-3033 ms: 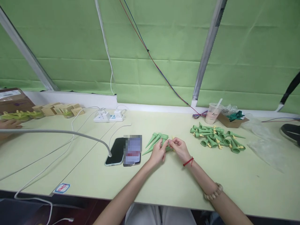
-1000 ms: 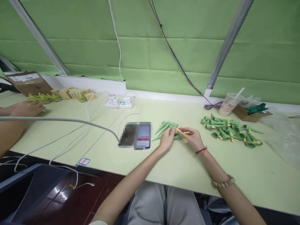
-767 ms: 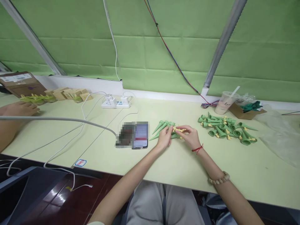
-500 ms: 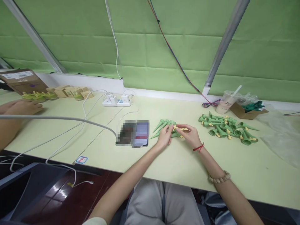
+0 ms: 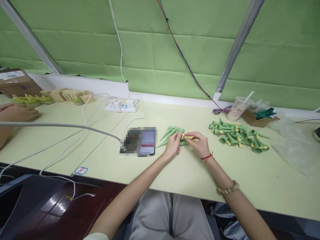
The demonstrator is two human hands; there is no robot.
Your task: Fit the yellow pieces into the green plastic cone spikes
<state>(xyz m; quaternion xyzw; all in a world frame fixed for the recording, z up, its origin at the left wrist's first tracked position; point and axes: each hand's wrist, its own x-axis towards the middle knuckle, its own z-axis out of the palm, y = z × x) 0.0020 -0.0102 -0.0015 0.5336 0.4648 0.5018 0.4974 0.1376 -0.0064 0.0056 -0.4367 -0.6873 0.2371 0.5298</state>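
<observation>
- The left hand rests on the pale green table, its fingers curled and pressed onto a green plastic cone-shaped spike that lies just under the fingertips.
- The right hand meets it from the other side – its fingers pinch a small yellow plastic piece right at the spike's wide end, so the fingertips of both hands nearly touch. How far the yellow piece sits in the spike is too small to tell.
- Just beyond the left fingers, and fanning away to their left, lies a small cluster of plain green plastic cones, flat on the table.
- Well to the right of the right fingers lies a larger heap of green cones with yellow pieces.
- Behind that heap stand a clear plastic cup with a straw and a shallow brown cardboard box.
- Near the left fingers, on their left, two phones lie side by side – a grey cable runs to them across the table.
- Farther back sits a white power strip.
- At the far left edge another person's hand rests on the table beside small tan cardboard boxes.
</observation>
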